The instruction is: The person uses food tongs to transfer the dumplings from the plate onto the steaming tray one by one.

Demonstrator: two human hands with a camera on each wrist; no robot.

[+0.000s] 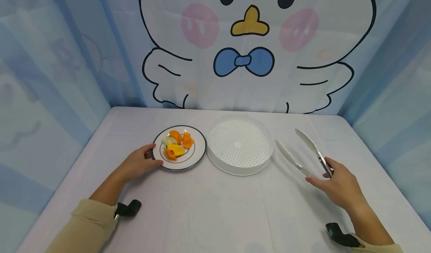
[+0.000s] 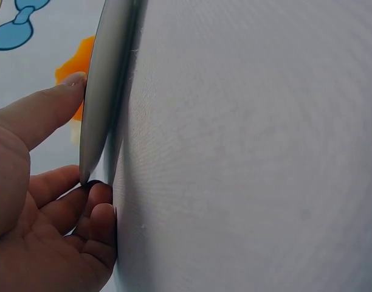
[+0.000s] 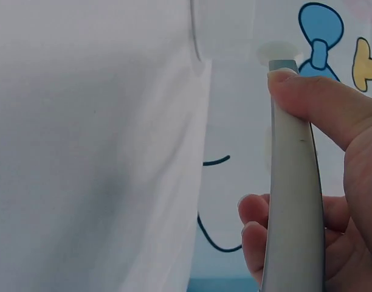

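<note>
A white plate [image 1: 180, 164] with dark rim lines lies on the table at center left. Curved orange, yellow and pale pieces [image 1: 176, 149] of food sit on it. My left hand [image 1: 139, 164] grips the plate's left edge, thumb at the near rim; in the left wrist view the fingers [image 2: 102, 225] curl at the rim. My right hand [image 1: 341, 183] holds metal tongs [image 1: 311, 144] with their two arms spread and nothing between the tips. In the right wrist view the thumb presses along one tong arm [image 3: 293, 182], with fingers behind it.
Right of the plate, close against it, stands a round white basket [image 1: 237, 167] with a perforated bottom. The white-covered table [image 1: 215, 215] ends at a curtain [image 1: 202, 84] with a cartoon figure, and more curtain hangs at both sides.
</note>
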